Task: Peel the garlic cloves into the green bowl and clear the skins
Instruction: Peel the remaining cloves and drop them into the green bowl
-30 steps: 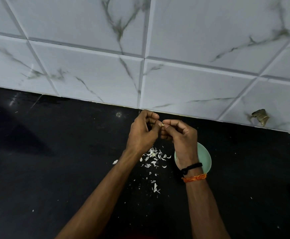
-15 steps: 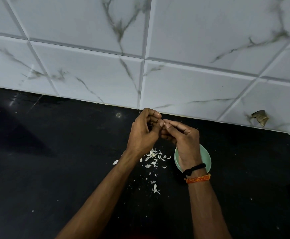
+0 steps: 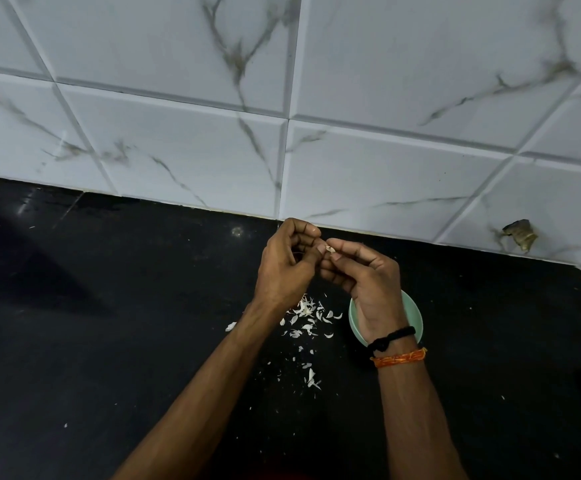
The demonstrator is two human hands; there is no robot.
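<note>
Both hands are raised together above the black counter. My left hand (image 3: 284, 268) and my right hand (image 3: 368, 282) pinch a small pale garlic clove (image 3: 329, 250) between their fingertips; only its tip shows. The green bowl (image 3: 415, 318) sits on the counter under my right wrist, mostly hidden by it, so its contents cannot be seen. A scatter of white garlic skins (image 3: 304, 315) lies on the counter left of the bowl, below my left hand.
More skin flakes (image 3: 311, 377) trail toward me over the black counter (image 3: 109, 341). A white marble-patterned tiled wall (image 3: 351, 161) rises right behind the hands, with a broken hole (image 3: 519, 234) at the right.
The hands stayed joined on the clove and shifted only slightly; the fingertips worked on it a little.
</note>
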